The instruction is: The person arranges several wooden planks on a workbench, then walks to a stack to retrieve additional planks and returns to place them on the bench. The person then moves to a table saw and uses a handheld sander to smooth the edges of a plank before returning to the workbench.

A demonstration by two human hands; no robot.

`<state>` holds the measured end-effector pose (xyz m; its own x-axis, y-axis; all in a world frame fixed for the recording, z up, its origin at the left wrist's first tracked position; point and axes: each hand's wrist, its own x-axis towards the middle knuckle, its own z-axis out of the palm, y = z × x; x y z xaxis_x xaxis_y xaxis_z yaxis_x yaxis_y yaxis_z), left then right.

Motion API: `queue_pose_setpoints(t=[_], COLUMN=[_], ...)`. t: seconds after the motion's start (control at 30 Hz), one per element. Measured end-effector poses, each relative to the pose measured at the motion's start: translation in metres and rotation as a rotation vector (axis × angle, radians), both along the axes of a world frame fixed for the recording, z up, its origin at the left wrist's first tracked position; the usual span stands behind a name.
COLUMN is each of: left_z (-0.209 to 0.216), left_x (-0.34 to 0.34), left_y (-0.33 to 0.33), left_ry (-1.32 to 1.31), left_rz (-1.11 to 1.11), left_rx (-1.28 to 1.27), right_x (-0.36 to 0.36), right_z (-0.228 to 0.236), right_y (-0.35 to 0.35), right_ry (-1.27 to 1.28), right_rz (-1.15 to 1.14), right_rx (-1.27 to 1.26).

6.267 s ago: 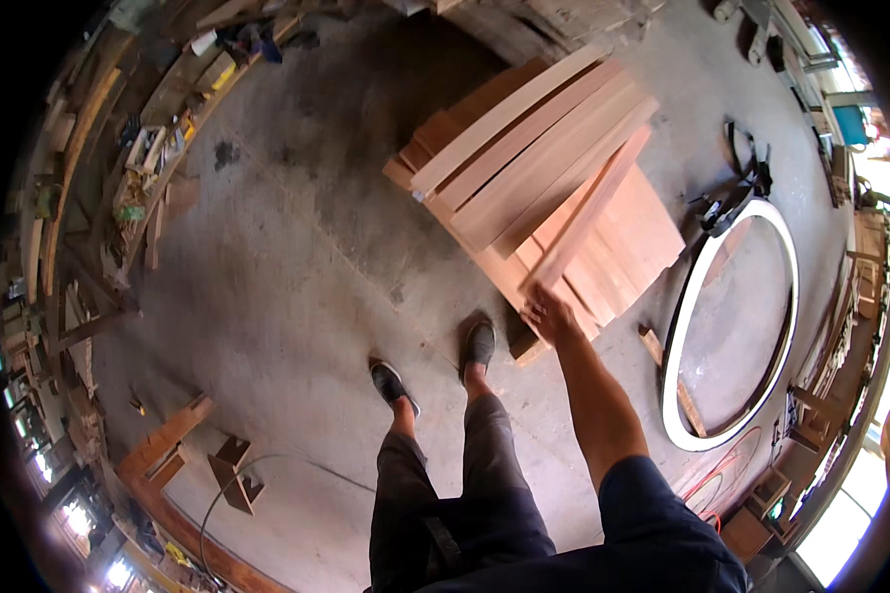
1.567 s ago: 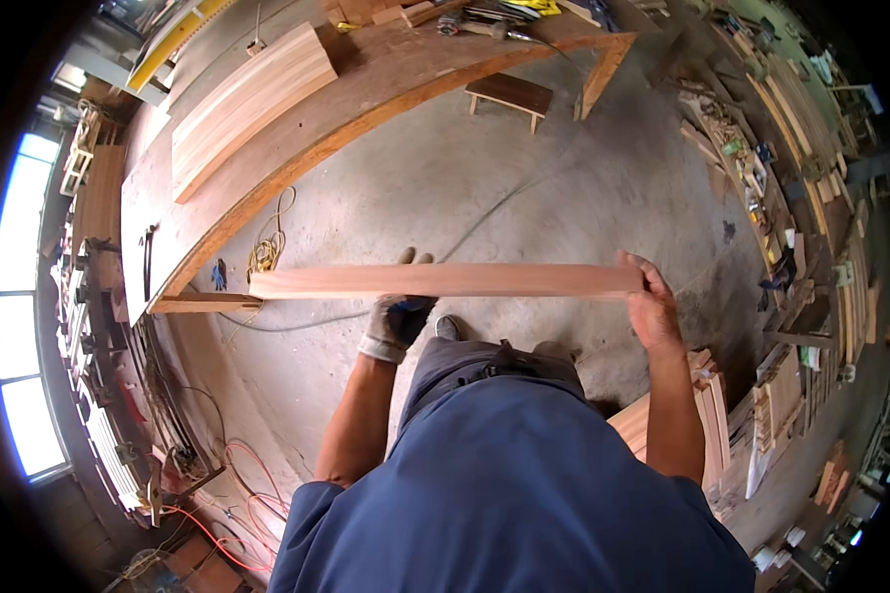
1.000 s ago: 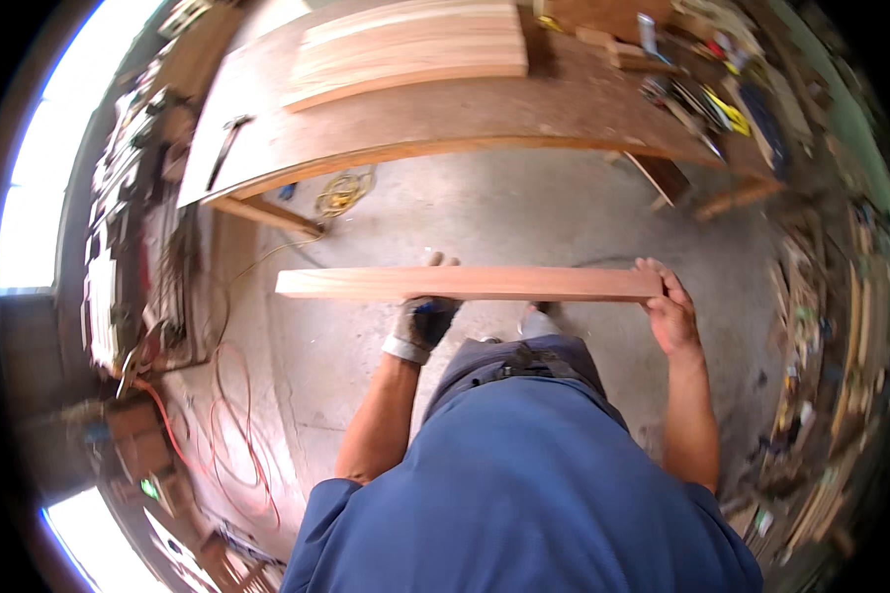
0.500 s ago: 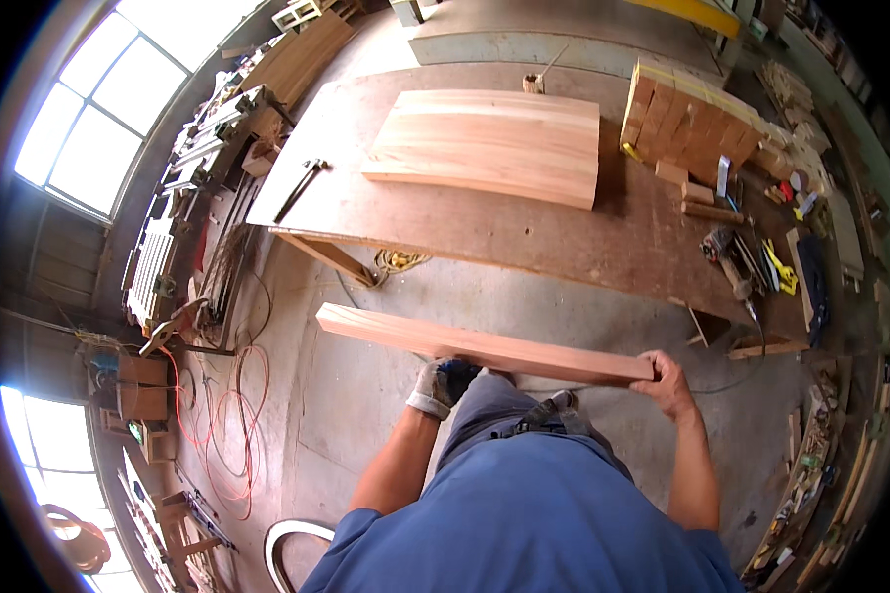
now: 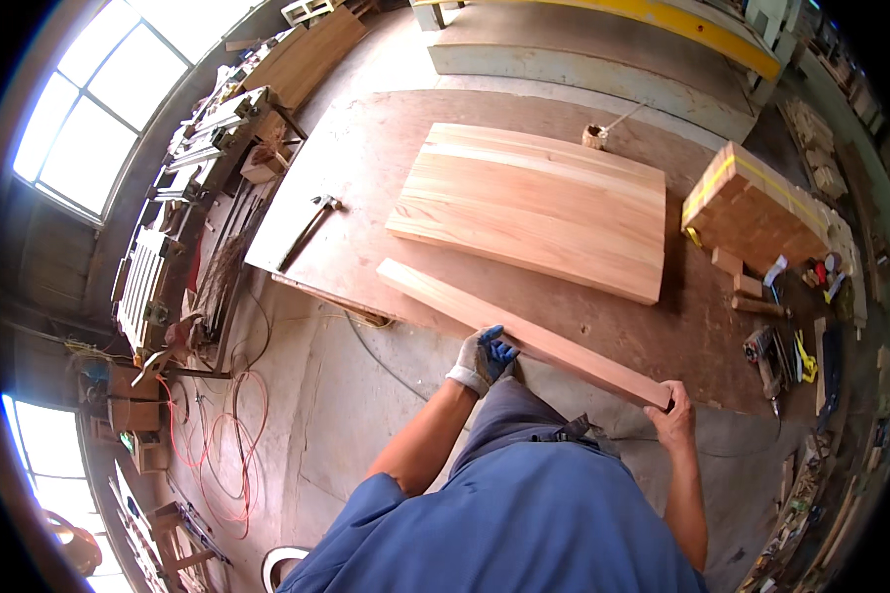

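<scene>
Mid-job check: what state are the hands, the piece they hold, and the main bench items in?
Beam: held slantwise; bench contact unclear
Left hand: gloved, at beam's middle; grip partly hidden
Right hand: bare, closed on beam's right end
Panel: flat on bench
Hammer: lying
Block stack: yellow-strapped
Pot: upright, stick in it
Power tool: lying
</scene>
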<state>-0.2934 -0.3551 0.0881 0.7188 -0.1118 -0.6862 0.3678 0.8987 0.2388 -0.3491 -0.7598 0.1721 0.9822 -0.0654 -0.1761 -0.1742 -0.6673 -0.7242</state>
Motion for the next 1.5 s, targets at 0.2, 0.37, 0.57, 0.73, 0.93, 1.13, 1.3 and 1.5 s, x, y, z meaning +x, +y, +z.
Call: queue_pose_setpoints(t=[0.2, 0.37, 0.57, 0.73, 0.93, 1.13, 1.3, 1.5], left_z=[-0.018, -0.002, -0.057, -0.056, -0.044, -0.035, -0.058, -0.057], left_x=[0.076, 0.1, 0.116, 0.155, 0.193, 0.211, 0.211, 0.222], left_y=[0.056, 0.099, 0.204, 0.285, 0.3, 0.307, 0.336, 0.348], left_ry=[-0.136, -0.171, -0.076, 0.197, 0.267, 0.248, 0.254, 0.116], left_rz=[-0.285, -0.478, -0.188, 0.077, -0.122, -0.298, -0.298, -0.506], left_rx=[0.067, 0.372, 0.327, 0.86, 1.041, 1.107, 1.154, 1.342], right_x=[0.096, 0.127, 0.144, 0.173, 0.194, 0.191, 0.196, 0.217], right_z=[-0.014, -0.07, -0.087, -0.115, -0.106, -0.106, -0.108, -0.07], right_y=[0.046, 0.032, 0.036, 0.024, 0.033, 0.034, 0.04, 0.042], right_ry=[-0.102, 0.012, 0.184, 0.096, 0.156, 0.141, 0.128, 0.36], right_rz=[-0.137, -0.337, -0.395, -0.306, -0.304, -0.307, -0.299, -0.246], right_rx=[-0.104, -0.04, -0.173, -0.097, 0.051, 0.004, 0.082, 0.11])
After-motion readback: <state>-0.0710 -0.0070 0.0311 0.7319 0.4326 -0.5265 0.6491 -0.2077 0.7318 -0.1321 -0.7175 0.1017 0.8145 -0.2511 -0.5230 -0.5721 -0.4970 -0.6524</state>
